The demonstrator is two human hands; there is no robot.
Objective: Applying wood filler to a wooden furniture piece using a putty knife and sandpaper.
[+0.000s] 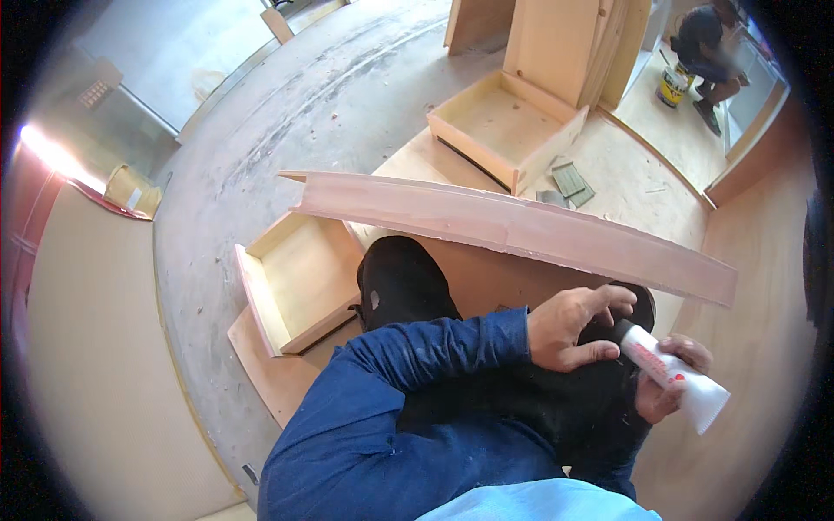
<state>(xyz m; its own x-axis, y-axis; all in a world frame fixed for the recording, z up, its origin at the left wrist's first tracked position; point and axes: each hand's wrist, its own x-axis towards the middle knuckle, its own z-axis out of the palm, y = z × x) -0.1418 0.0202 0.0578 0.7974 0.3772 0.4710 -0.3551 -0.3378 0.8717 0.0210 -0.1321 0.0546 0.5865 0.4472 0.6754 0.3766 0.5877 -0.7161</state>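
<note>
Head view, looking down on a seated worker. Right hand is closed around a white squeeze tube, gripping its body from below. Left hand, fingers half curled, pinches the tube's black cap at the upper end, thumb beneath. Just beyond both hands, a long pink-faced board lies across the black-clad knees. Farther out, two open wooden drawer boxes rest on the concrete floor; bare floor opens to the left of them.
</note>
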